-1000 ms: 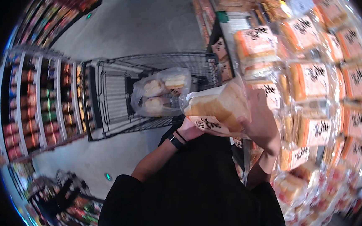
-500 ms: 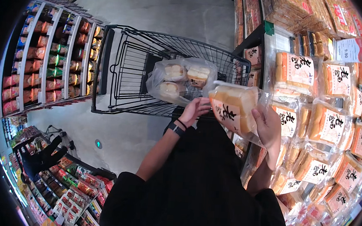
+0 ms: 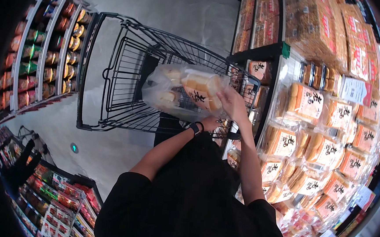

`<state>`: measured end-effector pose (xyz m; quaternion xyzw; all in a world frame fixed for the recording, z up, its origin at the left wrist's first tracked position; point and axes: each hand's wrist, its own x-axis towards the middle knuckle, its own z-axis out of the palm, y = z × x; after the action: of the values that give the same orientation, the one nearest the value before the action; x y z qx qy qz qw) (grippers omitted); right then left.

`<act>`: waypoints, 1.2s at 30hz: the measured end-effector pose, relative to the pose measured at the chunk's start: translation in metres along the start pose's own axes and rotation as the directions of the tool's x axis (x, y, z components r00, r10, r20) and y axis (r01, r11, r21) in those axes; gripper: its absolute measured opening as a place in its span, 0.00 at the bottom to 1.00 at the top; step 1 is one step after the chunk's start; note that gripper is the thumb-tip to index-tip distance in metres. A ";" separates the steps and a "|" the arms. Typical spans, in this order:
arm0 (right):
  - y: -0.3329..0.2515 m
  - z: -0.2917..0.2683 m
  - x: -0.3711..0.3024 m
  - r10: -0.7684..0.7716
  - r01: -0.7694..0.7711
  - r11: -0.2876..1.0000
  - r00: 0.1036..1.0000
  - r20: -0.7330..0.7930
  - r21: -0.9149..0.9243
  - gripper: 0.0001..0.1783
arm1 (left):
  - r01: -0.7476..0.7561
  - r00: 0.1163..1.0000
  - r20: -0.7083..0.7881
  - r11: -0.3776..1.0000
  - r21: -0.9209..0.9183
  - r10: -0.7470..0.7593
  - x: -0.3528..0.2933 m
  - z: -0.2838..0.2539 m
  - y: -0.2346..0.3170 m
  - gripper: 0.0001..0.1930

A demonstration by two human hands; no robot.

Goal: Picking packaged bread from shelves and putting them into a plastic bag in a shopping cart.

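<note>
My right hand [image 3: 233, 104] grips a packaged loaf of bread [image 3: 200, 90] by its right end. The loaf is wrapped in clear plastic with an orange and white label, and it is held over the shopping cart. Below and beside it, a clear plastic bag [image 3: 158, 94] holding several bread pieces sits in the black wire cart [image 3: 114, 98]. My left hand [image 3: 210, 124] is at the cart's near rim, just under the loaf, with its fingers extended and partly hard to make out. A dark watch and a band circle the left wrist.
A display of packaged loaves [image 3: 324, 147] stands close on my right, with stacked brown packages [image 3: 315, 28] behind it. Shelves of cup-shaped packages [image 3: 36, 50] rise at the left, beyond grey floor [image 3: 92, 155]. More packaged goods [image 3: 57, 193] lie at lower left.
My right hand has carried the loaf leftward and forward, from beside the display to over the cart. My left hand has moved slightly right and nearer me, away from the loaf.
</note>
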<state>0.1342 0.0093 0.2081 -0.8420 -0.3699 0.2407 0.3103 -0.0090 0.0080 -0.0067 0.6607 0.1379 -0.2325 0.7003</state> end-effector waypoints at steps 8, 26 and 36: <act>0.025 0.083 0.036 0.056 0.128 0.878 0.930 0.364 -0.461 0.19 | -0.030 0.988 0.143 0.986 -0.164 0.053 -0.013 0.012 0.007 0.30; 0.123 0.207 0.007 0.226 0.058 0.792 0.897 0.381 -0.608 0.29 | -0.042 0.982 0.174 0.978 -0.206 0.079 -0.073 -0.021 0.032 0.16; 0.105 0.147 -0.051 0.161 -0.158 0.987 0.976 -0.150 0.028 0.21 | 0.069 0.982 0.190 0.960 -0.272 -0.017 -0.065 -0.057 0.016 0.18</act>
<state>0.0595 -0.0359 0.0421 -0.8823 -0.2744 0.2031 0.3240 -0.0497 0.0742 0.0341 0.5284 0.1177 -0.2866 0.7904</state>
